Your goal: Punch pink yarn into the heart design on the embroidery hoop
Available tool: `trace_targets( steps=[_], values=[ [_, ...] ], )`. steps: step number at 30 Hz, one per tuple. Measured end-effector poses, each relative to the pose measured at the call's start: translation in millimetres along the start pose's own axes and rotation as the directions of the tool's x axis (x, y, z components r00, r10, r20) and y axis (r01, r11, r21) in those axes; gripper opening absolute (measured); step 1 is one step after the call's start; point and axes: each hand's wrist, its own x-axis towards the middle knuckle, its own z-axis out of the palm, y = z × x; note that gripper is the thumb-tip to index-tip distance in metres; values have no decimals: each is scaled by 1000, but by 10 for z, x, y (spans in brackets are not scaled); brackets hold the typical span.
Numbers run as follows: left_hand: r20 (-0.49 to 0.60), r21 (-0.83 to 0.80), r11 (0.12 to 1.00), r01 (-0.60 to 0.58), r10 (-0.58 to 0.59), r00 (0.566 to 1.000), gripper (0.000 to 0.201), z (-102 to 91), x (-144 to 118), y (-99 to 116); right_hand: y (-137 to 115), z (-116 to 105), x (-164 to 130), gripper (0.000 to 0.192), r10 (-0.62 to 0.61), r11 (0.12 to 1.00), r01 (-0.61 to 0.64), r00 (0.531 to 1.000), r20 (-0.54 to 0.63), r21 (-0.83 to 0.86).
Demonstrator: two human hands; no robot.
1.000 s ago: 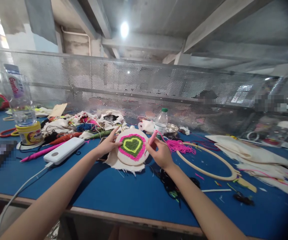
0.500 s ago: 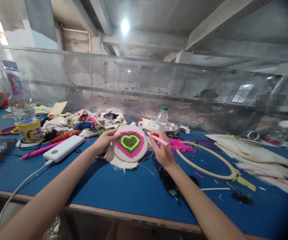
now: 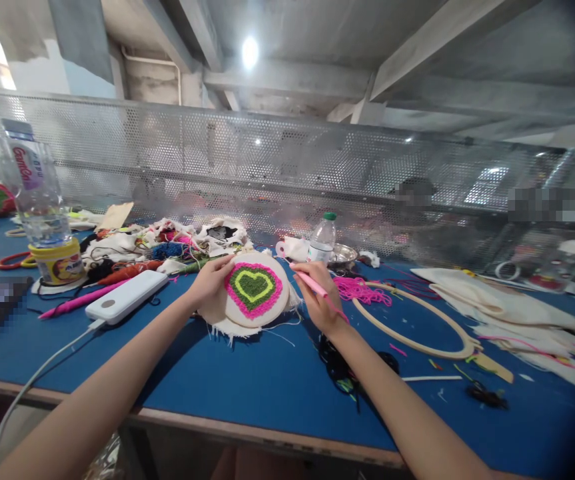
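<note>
At frame centre, our left hand grips the round wooden hoop with its nearly filled tufted heart; our right hand pinches the pink punch needle.

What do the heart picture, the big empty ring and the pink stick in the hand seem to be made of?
The heart looks like fuzzy looped yarn on pale cloth with frayed edges. The big ring seems pale matte wood or bamboo, judging by its tan colour. The pink stick in the right hand looks like smooth plastic.
</note>
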Motion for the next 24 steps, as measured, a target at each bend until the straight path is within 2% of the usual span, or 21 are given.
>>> trace_targets(
  steps=[4, 9, 13, 19, 24],
  values=[
    [-1, 50, 998, -29, 29, 1000, 38, -16, 15, -33, -67, 9, -11, 16, 47, 998, -47, 999, 5, 36],
    [-105, 107, 994, -21, 32, 994, 34, -13, 55, -115, -77, -18, -26, 14, 148, 989, -146, 988, -39, 37],
    [-80, 128, 991, -35, 46, 996, 35, -16, 62, -119, -51, -27, -30, 15, 194, 978, -191, 980, -35, 89],
    [-54, 272, 960, -72, 90, 994, 40, -29, 42, -33, -28, -12, -40, 15, 197, 978, -193, 979, -54, 77],
    [-38, 256, 965, -63, 75, 996, 43, -11, 26, 30, 0, -2, -53, 17, 198, 980, -196, 979, -49, 42]
  ],
)
